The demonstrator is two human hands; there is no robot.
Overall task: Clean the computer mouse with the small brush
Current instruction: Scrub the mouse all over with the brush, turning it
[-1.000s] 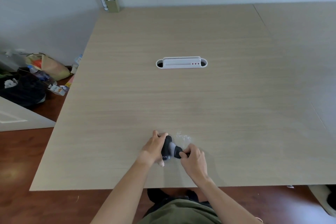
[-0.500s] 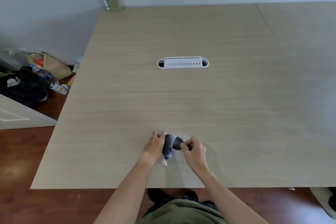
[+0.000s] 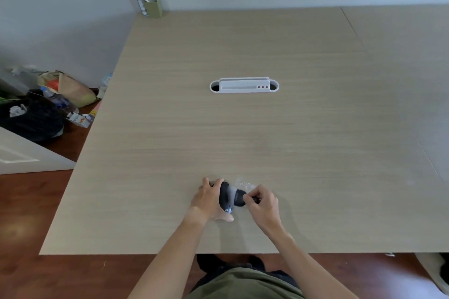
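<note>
A black computer mouse [image 3: 224, 198] stands tilted on its side near the front edge of the wooden table [image 3: 243, 133]. My left hand [image 3: 209, 199] grips it from the left, fingers curled over its top. My right hand [image 3: 263, 204] pinches the small brush [image 3: 239, 198], a dark handle with pale bristles pressed against the mouse's right side. A crumpled clear plastic wrapper [image 3: 245, 184] lies just behind the brush.
A white cable-port insert [image 3: 244, 85] sits in the table's middle. An olive box [image 3: 151, 3] of small items stands at the far left corner by the wall. Bags and litter [image 3: 48, 104] lie on the floor to the left. A second table [image 3: 413, 56] adjoins on the right.
The brush moved up along the mouse's side and then back down a little. My left hand kept its grip on the mouse.
</note>
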